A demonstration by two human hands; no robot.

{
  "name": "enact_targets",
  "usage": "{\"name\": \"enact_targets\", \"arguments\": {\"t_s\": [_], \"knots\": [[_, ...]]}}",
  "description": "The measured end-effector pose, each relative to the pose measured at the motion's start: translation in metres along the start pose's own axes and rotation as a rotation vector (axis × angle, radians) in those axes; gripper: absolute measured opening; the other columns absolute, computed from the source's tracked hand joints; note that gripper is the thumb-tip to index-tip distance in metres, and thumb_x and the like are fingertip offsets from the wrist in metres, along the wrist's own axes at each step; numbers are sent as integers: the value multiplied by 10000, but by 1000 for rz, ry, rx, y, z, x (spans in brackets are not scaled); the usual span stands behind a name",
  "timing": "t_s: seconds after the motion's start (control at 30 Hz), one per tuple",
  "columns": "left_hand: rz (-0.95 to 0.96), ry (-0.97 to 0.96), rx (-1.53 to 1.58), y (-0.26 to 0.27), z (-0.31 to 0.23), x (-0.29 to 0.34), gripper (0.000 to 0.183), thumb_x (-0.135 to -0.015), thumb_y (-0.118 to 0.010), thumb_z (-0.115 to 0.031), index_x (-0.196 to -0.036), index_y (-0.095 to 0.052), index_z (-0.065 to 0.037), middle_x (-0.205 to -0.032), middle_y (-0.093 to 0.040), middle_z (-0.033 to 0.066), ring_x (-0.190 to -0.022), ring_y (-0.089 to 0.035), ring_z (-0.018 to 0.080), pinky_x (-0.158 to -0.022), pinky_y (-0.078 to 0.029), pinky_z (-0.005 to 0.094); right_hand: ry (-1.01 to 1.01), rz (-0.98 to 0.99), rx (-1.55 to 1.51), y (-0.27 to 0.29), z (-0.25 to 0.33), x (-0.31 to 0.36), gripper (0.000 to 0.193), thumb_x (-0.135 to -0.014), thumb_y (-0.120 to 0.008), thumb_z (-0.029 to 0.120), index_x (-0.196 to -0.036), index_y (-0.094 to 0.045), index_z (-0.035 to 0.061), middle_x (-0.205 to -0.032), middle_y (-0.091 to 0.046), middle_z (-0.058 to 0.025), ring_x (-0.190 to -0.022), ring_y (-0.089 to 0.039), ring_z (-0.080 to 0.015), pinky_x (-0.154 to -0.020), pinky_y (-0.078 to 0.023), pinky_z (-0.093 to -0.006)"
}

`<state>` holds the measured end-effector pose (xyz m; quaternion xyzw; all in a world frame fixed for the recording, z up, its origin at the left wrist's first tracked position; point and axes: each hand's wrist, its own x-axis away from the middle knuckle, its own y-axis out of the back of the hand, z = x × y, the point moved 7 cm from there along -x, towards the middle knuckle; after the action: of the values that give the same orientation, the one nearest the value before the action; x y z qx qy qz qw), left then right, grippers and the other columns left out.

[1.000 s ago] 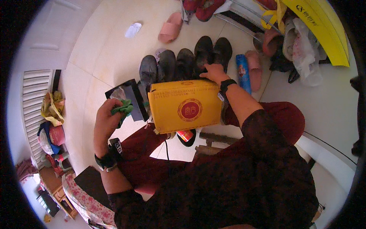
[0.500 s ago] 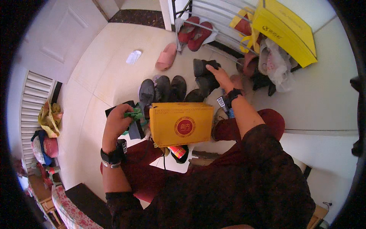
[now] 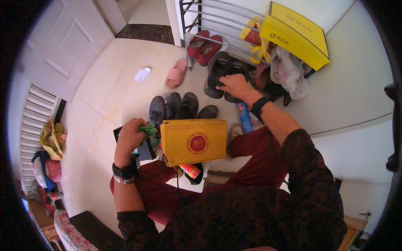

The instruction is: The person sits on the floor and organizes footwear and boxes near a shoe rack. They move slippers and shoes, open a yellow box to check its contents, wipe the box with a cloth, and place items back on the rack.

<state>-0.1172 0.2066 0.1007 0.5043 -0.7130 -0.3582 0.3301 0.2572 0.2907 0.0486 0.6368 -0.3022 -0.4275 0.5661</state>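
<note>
I see my right hand (image 3: 234, 85) gripping a dark shoe (image 3: 218, 72) beyond the yellow box (image 3: 193, 141) on my lap, while my left hand (image 3: 130, 137) beside that box clutches a green cloth (image 3: 149, 129).

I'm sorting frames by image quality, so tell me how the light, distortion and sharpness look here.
Head view: soft, even daylight, pale floor tiles bright but not blown out; strong fisheye bend, with the white door edges curving and a black rim around the picture; right hand on the dark shoes and left hand with the green cloth are reasonably sharp; shadows are faint.
</note>
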Motion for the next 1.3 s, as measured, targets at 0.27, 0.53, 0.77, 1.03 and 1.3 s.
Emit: {"name": "enact_targets", "arguments": {"t_s": [0.27,0.53,0.77,1.03,1.3], "knots": [[12,-18,57,-7,-7,-7,212,-683,-596,-11,-892,-599,-46,-880,-613,140,-860,-597,350,-731,-471,397,-93,-120,31,-69,-89,-1,215,-807,-654,298,-829,-589,94,-774,-637,-128,-765,-643,-332,-652,-512,-442],[64,34,-19,-17,-19,-27,207,-700,-603,-18,-904,-591,-53,-878,-595,142,-879,-588,364,-725,-464,409,-65,-82,39,-106,-97,-32,187,-819,-639,269,-841,-584,91,-759,-627,-120,-757,-641,-322,-632,-507,-447],[123,73,27,-25,-27,-40,194,-713,-629,-29,-903,-595,-56,-862,-588,134,-857,-591,350,-709,-469,401,40,-173,99,-112,-109,-51,143,-836,-609,243,-831,-588,102,-762,-612,-109,-719,-630,-300,-613,-517,-417],[174,290,134,-30,-14,-35,187,-713,-628,-15,-892,-592,-55,-859,-585,129,-843,-589,350,-698,-471,396,0,-233,142,-103,-163,-47,135,-799,-632,225,-818,-570,106,-758,-591,-99,-746,-621,-284,-621,-518,-411],[204,227,48,-32,-15,-35,225,-690,-622,-12,-907,-600,-66,-876,-580,136,-850,-579,355,-706,-467,407,59,-313,225,-102,-153,-53,144,-800,-628,222,-810,-548,104,-741,-571,-89,-730,-610,-275,-604,-516,-390]]}}
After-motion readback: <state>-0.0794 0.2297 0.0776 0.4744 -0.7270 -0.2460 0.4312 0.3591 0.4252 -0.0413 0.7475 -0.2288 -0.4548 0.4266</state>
